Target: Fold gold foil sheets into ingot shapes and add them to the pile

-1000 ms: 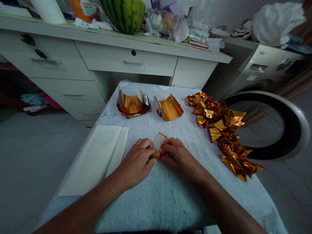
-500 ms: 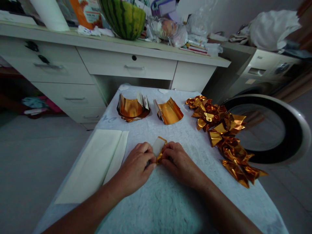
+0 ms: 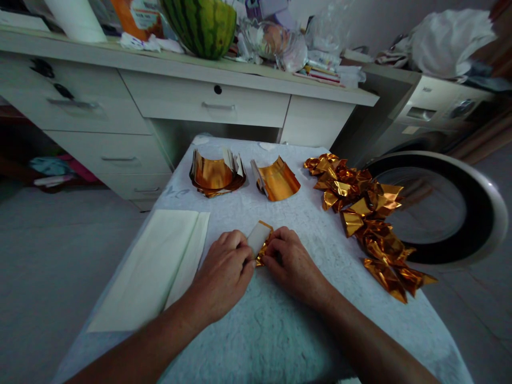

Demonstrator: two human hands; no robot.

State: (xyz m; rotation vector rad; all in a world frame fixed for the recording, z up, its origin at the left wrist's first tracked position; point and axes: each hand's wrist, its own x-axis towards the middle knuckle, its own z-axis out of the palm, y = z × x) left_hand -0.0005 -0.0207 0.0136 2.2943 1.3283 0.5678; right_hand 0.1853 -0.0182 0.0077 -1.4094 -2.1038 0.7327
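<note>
- Head view: the foil (image 3: 258, 238), a small piece with a white face and gold edges, is between the two hands near the middle of the cloth (image 3: 256, 330); how far it rests on the cloth cannot be told.
- The left hand (image 3: 228, 266) pinches the foil's left edge, thumb and bent fingers pressed together.
- The right hand (image 3: 292, 261) pinches the foil's right side, fingers curled close around crinkled gold; the exact hold of its fingertips is partly hidden.
- The paper (image 3: 148, 266), white and flat with a fold along its right side, lies left of the left hand; the left forearm (image 3: 152, 344) covers its near right corner.
- Beyond the hands, the left stack (image 3: 214, 173) of curved gold sheets shows white edges.
- Just beside it, apart, is the right stack (image 3: 279, 180), smaller and also curved upward.
- The heap (image 3: 372, 213) of folded, shiny gold pieces runs along the cloth's right side.
- Past the cloth's far end is the desk (image 3: 172, 98), with a cut watermelon (image 3: 202, 26) on top.
- To the right, the washer (image 3: 436, 88) has its round door (image 3: 494, 224) ajar.
</note>
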